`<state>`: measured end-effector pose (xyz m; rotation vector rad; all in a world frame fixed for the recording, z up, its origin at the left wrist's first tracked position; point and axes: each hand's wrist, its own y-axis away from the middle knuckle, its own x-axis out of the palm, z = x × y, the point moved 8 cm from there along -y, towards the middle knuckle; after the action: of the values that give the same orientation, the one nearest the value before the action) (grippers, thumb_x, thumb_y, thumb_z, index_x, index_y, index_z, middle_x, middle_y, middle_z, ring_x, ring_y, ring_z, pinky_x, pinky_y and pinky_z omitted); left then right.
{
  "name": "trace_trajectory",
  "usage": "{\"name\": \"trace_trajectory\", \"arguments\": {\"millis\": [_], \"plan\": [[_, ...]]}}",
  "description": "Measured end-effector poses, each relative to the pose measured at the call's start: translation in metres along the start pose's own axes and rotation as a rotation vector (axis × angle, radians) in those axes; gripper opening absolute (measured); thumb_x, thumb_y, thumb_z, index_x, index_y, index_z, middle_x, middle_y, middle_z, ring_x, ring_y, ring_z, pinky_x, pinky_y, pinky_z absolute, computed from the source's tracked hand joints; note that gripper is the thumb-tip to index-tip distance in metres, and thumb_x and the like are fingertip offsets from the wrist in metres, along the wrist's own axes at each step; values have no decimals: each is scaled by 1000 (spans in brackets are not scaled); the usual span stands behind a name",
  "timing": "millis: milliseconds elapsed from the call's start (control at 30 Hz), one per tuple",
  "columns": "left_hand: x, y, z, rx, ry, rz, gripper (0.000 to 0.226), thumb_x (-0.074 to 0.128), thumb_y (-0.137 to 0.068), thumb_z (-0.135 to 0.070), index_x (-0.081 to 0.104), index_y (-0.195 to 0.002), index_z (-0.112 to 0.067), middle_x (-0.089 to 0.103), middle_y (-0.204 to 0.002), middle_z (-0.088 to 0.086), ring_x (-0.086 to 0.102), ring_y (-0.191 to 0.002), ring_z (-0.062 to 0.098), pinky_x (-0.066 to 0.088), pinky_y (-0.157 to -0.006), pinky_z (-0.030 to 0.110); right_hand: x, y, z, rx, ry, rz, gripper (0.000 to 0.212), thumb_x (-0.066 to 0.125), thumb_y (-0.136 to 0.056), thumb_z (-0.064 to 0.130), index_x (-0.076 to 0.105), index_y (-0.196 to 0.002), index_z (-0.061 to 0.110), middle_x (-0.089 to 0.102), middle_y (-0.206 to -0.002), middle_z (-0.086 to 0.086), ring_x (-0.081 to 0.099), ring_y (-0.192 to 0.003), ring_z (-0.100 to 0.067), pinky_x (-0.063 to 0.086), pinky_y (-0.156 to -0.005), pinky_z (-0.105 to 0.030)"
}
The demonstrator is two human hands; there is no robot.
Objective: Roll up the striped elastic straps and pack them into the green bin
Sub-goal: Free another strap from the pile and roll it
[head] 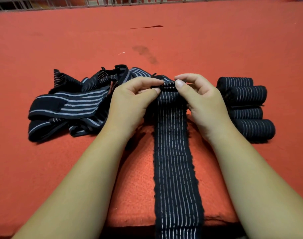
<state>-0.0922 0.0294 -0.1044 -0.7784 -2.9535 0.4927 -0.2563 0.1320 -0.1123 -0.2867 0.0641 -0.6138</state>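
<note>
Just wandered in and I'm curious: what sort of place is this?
Probably a small packing or textile workshop: a red felt-covered worktable, a heap of loose striped straps on it, and finished rolls lined up at the right.

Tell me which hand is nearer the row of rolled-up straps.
Right. The right hand sits just beside the rolled-up straps, pinching the far end of the flat strap; the left hand pinches the same end from the other side, farther off.

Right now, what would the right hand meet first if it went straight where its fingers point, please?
Probably the left hand, whose fingertips sit just across the strap end both pinch.
</note>
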Motion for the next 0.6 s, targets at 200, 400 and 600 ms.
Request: {"name": "trace_trajectory", "arguments": {"millis": [200, 400, 600], "plan": [[7, 1, 5, -62, 113, 52, 19, 78, -96, -9, 80, -113, -16, 81, -112, 12, 77, -110, 36, 62, -97, 49, -4, -1, 4, -60, 7, 1, 12, 71, -101, 11, 75, -110, 18, 76, -91, 10, 70, -89, -7, 56, -85, -28], [5, 1, 10, -106, 15, 47, 23, 78, -99, -19, 78, -121, -24, 75, -92, -1, 64, -79, 18, 46, -60, 27, 4, -1, 4, -86, 5, 56, 23, 66, -98, 2, 69, -108, 23, 71, -97, 1, 65, -93, -14, 53, -88, -40], [5, 1, 3, 16, -50, 32, 14, 75, -100, -16, 77, -113, -21, 71, -92, 21, 60, -76, 19, 51, -68, 37, 3, -1, 2, -24, 49, 60, 27, 67, -103, 8, 73, -125, 21, 77, -89, 12, 72, -90, -6, 54, -78, -23]]}}
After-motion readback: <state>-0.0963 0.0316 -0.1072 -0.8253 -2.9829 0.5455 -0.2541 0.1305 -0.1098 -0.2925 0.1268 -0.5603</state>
